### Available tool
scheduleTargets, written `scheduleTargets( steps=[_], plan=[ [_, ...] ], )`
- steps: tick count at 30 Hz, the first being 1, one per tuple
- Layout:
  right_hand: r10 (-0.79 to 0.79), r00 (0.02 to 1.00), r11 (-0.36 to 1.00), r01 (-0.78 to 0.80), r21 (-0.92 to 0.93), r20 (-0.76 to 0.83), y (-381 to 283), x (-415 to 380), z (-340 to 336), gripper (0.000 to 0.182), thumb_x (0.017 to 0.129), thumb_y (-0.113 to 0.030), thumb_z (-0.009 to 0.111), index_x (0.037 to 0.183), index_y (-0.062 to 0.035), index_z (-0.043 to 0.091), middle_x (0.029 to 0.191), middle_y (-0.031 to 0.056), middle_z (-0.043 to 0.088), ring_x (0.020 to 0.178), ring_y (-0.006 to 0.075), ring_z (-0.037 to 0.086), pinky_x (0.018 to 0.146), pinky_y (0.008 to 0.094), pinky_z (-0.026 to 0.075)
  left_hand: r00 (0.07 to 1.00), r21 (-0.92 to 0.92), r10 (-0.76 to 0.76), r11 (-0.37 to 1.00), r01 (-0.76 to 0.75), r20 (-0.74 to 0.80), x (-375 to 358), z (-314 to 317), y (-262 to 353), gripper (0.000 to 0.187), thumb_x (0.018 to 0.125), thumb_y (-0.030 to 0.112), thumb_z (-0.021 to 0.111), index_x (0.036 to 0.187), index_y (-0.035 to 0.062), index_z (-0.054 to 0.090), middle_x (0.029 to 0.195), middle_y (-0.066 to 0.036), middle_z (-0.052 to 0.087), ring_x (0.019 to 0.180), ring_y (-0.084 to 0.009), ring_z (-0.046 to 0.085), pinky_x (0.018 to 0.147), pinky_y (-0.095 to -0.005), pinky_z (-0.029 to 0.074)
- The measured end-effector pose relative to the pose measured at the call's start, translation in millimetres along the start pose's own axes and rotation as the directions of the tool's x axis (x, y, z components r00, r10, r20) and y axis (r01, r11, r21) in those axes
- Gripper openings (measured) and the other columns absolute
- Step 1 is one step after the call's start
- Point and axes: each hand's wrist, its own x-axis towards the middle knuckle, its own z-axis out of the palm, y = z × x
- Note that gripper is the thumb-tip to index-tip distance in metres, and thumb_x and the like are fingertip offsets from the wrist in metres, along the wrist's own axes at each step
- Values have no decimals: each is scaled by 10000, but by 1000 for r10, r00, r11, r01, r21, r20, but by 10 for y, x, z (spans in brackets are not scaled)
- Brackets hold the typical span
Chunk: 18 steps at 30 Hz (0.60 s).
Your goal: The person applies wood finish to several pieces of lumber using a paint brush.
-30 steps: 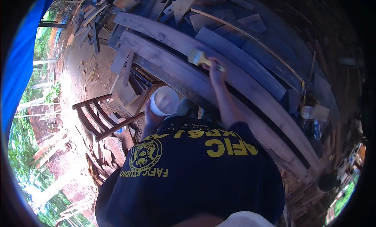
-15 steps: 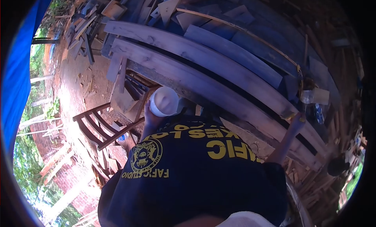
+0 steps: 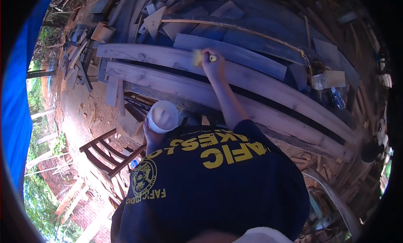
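My left hand (image 3: 150, 133) is wrapped round the side of a white tub (image 3: 163, 116) with pale contents, held close to my body. Over the farther long plank (image 3: 252, 78) is my right hand (image 3: 213, 63), closed on a brush with a yellow handle end; its head (image 3: 197, 57) is blurred, and I cannot tell whether it touches the wood. A second long plank (image 3: 176, 84) lies nearer to me, parallel to the first, with a dark gap between them.
A shorter board (image 3: 235, 54) and a thin strip lie beyond the planks. Wood offcuts (image 3: 82, 54) are piled at the left. A wooden chair (image 3: 107, 153) stands at lower left. Clear bottles (image 3: 337, 98) are at the right.
My right hand has swung from the right end of the planks to their left-middle part with the brush. The tub appears slightly farther left and lower, and the whole view has shifted.
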Motion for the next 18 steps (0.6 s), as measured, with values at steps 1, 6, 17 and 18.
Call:
scheduleTargets(
  steps=[1,6,17,18],
  plan=[
    [300,949,879,-313,360,92,53,-58,73,76,817,-63,572,834,-34,640,797,118,642,667,244,651,596,332,552,1000,-2,2,1000,-2,-4,-9,-33,-19,650,871,542,378,1395,162,322,1415,-177,325,1310,-402,312,1032,-615,270],
    [519,826,314,-422,851,218,981,-495,-591,123,859,-68,558,937,3,622,872,113,611,740,212,628,621,335,573,1000,71,1,997,0,-16,26,48,-36,699,852,560,411,1402,143,304,1405,-168,338,1303,-389,324,1046,-584,273],
    [543,692,814,-573,96,-476,2235,-857,-3895,198,906,-161,510,997,6,564,930,118,564,797,187,590,600,269,499,992,58,-100,994,96,73,342,-96,252,688,858,509,435,1398,103,304,1366,-179,386,1263,-372,386,1021,-567,323],
    [523,773,809,-583,-77,-359,2138,-773,-3743,164,885,-120,553,974,14,581,890,124,574,775,203,602,587,289,496,994,50,-78,996,74,73,368,-105,315,688,858,509,435,1398,103,304,1366,-179,386,1263,-372,386,1021,-567,323]
  ],
)
